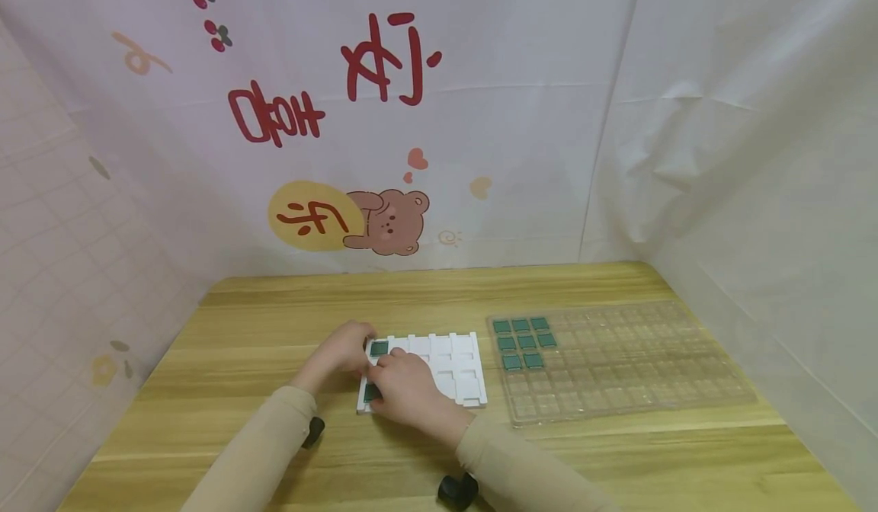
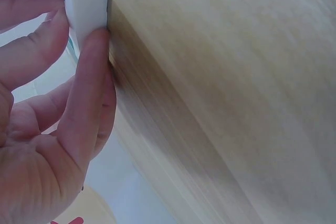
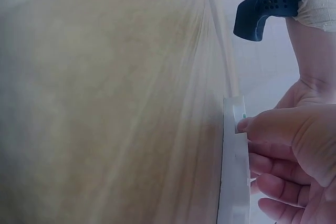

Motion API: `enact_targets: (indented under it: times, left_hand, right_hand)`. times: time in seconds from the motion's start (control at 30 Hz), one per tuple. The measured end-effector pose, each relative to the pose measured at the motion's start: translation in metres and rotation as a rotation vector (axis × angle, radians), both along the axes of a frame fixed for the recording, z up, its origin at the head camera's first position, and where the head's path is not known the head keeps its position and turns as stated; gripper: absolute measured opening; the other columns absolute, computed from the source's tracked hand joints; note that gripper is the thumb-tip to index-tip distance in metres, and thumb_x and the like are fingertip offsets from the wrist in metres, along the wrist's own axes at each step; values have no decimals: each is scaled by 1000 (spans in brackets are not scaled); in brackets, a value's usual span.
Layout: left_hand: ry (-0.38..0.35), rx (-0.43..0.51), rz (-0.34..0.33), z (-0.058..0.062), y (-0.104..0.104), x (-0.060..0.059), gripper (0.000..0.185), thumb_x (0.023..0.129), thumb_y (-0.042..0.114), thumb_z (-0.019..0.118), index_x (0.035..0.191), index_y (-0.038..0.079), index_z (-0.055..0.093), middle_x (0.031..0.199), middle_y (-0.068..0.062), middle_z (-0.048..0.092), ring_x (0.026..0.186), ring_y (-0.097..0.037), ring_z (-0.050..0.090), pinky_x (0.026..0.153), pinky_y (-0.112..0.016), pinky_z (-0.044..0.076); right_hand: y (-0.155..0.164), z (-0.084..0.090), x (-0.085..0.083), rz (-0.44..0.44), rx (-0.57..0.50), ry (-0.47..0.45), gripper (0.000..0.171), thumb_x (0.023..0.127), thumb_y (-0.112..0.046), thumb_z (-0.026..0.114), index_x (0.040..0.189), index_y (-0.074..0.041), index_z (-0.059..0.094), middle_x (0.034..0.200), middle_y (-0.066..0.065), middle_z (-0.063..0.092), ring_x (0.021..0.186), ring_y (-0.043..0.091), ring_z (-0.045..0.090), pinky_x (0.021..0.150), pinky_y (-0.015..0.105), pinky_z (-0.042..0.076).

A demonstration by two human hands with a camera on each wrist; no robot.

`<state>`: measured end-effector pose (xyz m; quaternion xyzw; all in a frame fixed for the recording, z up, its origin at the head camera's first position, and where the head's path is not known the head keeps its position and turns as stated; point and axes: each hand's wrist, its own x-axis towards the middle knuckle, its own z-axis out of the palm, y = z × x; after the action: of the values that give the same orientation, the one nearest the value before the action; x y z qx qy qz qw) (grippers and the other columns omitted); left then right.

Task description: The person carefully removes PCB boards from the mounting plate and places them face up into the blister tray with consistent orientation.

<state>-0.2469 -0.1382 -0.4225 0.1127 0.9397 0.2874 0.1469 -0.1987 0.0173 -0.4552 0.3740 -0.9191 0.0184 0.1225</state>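
Both hands are lying on the left end of the white tray (image 1: pixel 456 371) on the desk (image 1: pixel 261 329). Left hand (image 1: pixel 341 352) is pinching its edge; right hand (image 1: pixel 405 390) is perhaps pressing a green square (image 1: pixel 379 348) into a slot. More green squares are sitting in the clear tray (image 1: pixel 617 375).

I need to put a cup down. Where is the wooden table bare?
Bare: the wooden table left of the white foam tray, and behind it. Crowded: both hands on that tray, beside the clear plastic grid tray.
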Motion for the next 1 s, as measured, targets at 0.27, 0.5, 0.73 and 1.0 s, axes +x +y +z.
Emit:
enact_targets:
  times: [0.27, 0.5, 0.73, 1.0]
  left_hand:
    - [3, -7, 7, -2, 1, 0, 53, 64, -12, 76, 115, -5, 63, 88, -13, 58, 65, -20, 59, 51, -28, 55]
    - [15, -12, 4, -1, 1, 0, 50, 63, -11, 77, 111, -4, 64, 86, -12, 57, 66, -20, 58, 51, -28, 54]
    - [15, -21, 5, -2, 1, -1, 51, 61, -11, 77, 110, -4, 64, 85, -12, 56, 67, -20, 57, 51, -28, 55]
    - [22, -19, -1, -1, 1, 0, 50, 60, -11, 77, 108, -3, 65, 80, -9, 54, 65, -20, 57, 51, -27, 54]
  right_hand:
    - [1, 3, 0, 6, -7, -14, 31, 72, -38, 82, 96, -23, 71, 78, -8, 59, 70, 14, 50, 51, 22, 38]
    - [0, 3, -2, -9, -23, -78, 26, 72, -39, 84, 89, -23, 72, 81, -8, 61, 71, 13, 49, 52, 22, 39]
    - [1, 4, -2, -13, -37, -85, 24, 71, -38, 85, 87, -24, 73, 81, -9, 60, 72, 12, 50, 54, 22, 40]
    - [3, 4, -1, 0, -54, -58, 25, 71, -40, 83, 91, -28, 74, 84, -10, 61, 72, 11, 50, 55, 21, 40]
